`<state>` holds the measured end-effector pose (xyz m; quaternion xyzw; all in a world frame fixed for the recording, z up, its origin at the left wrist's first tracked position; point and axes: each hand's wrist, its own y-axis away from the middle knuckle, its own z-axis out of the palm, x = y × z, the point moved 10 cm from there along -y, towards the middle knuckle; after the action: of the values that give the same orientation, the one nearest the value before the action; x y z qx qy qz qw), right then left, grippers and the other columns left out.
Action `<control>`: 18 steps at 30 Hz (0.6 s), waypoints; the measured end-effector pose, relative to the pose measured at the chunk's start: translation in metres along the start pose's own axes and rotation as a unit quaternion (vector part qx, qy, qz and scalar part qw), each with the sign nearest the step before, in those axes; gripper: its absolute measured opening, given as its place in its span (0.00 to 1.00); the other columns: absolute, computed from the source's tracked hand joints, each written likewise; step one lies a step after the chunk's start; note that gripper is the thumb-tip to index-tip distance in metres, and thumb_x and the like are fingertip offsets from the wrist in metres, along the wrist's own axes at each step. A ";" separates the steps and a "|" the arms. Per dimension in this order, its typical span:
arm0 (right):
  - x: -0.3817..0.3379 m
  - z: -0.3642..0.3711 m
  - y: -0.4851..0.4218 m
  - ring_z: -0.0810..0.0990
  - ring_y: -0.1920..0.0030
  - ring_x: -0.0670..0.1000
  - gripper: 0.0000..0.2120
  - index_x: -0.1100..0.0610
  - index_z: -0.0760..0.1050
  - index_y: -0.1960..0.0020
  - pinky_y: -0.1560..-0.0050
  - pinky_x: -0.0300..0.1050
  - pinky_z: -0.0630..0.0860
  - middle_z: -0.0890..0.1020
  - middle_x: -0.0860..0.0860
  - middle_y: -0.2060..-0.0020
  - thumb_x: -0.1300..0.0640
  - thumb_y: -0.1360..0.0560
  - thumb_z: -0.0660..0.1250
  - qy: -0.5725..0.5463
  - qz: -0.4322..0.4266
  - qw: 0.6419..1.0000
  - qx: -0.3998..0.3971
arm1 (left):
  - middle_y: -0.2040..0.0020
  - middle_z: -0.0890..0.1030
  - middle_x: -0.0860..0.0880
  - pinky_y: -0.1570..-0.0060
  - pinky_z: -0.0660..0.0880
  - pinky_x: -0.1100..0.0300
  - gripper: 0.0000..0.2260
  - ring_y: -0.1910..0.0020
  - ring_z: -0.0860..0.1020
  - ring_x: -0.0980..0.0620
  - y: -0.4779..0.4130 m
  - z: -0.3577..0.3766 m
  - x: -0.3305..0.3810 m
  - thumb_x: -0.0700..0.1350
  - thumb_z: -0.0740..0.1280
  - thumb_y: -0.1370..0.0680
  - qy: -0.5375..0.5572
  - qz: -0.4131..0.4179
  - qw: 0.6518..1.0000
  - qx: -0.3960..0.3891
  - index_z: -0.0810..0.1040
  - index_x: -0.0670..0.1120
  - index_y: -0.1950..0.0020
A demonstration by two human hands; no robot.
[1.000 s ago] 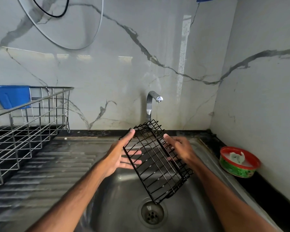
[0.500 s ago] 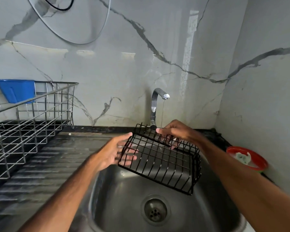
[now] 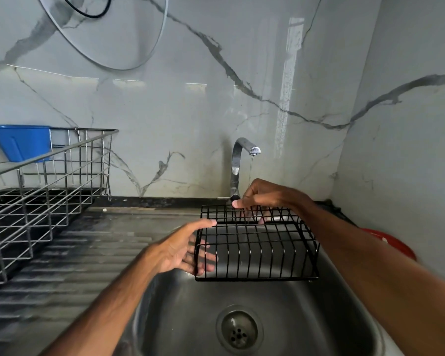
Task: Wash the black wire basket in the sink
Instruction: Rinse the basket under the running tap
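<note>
You hold the black wire basket (image 3: 257, 249) above the sink (image 3: 319, 319), long axis left to right, its far side under the tap (image 3: 238, 160). Your right hand (image 3: 266, 196) grips the far rim; your left hand (image 3: 181, 249), fingers straight, steadies the left end.

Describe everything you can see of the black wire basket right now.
The black wire basket is a rectangular cage of thin, glossy black-coated wire, with closely spaced parallel bars and a few cross wires. It looks empty. It is held in the air over the steel sink, long side across the view. The right hand grips its far rim. The left hand supports its left end, fingers straight, thumb on the top corner. A thin stream from the tap falls at its far edge.
</note>
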<state>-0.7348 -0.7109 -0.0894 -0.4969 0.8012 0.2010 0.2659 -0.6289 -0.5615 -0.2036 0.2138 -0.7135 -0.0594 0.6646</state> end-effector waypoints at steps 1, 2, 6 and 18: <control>-0.003 0.000 0.001 0.78 0.72 0.43 0.18 0.51 0.82 0.69 0.54 0.59 0.82 0.80 0.44 0.74 0.47 0.23 0.72 -0.007 -0.008 1.000 -0.001 | 0.45 0.87 0.38 0.50 0.81 0.49 0.39 0.52 0.87 0.39 -0.001 0.001 0.000 0.68 0.70 0.31 0.003 0.001 1.000 0.004 0.72 0.41 0.32; -0.005 -0.001 0.002 0.78 0.72 0.44 0.18 0.52 0.82 0.69 0.57 0.58 0.83 0.79 0.45 0.75 0.47 0.23 0.72 -0.012 -0.012 1.000 0.001 | 0.46 0.87 0.38 0.51 0.81 0.49 0.39 0.53 0.86 0.40 -0.001 0.001 0.001 0.68 0.70 0.32 0.005 0.006 1.000 0.011 0.73 0.41 0.33; -0.010 -0.016 0.006 0.76 0.77 0.40 0.18 0.55 0.82 0.65 0.67 0.44 0.76 0.80 0.44 0.75 0.42 0.25 0.74 0.026 -0.018 0.997 0.068 | 0.48 0.87 0.39 0.52 0.82 0.50 0.34 0.54 0.87 0.40 -0.004 0.001 0.002 0.68 0.66 0.26 0.005 0.009 0.999 0.038 0.75 0.40 0.35; -0.003 0.021 0.036 0.77 0.38 0.54 0.26 0.56 0.75 0.35 0.38 0.48 0.69 0.79 0.55 0.38 0.39 0.15 0.49 0.116 0.011 0.990 0.081 | 0.45 0.84 0.37 0.68 0.82 0.53 0.32 0.63 0.86 0.42 -0.002 0.006 0.029 0.68 0.72 0.30 -0.015 -0.016 0.994 0.109 0.77 0.43 0.40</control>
<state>-0.7616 -0.6813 -0.1013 -0.4845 0.8459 0.0794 0.2081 -0.6354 -0.5756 -0.1781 0.2961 -0.7221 0.0048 0.6252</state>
